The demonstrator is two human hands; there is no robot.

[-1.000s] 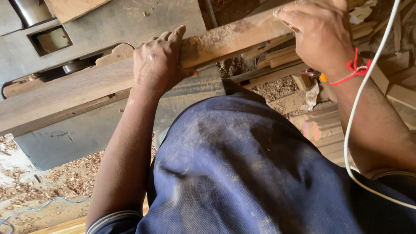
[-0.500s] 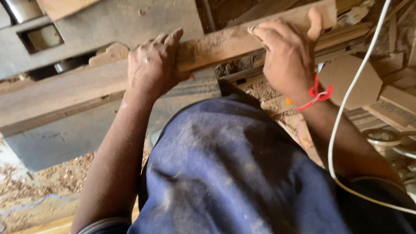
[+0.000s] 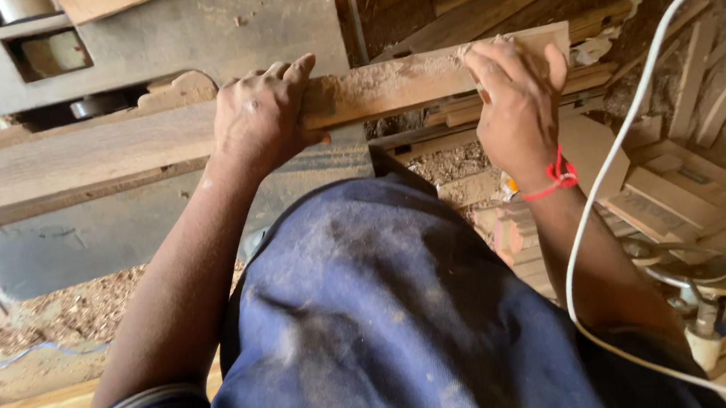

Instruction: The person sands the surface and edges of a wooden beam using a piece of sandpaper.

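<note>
Plank lengthwise left-right, right end slightly raised; left hand, right hand gripping.

Grey machine table, sawdust on the floor, stacked wood offcuts, white cable, blue cord

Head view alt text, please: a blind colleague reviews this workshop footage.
Seen from above, a person's left hand and right hand grip a long, sawdust-covered wooden plank lying across a grey machine table. Wood offcuts are piled at right.
</note>
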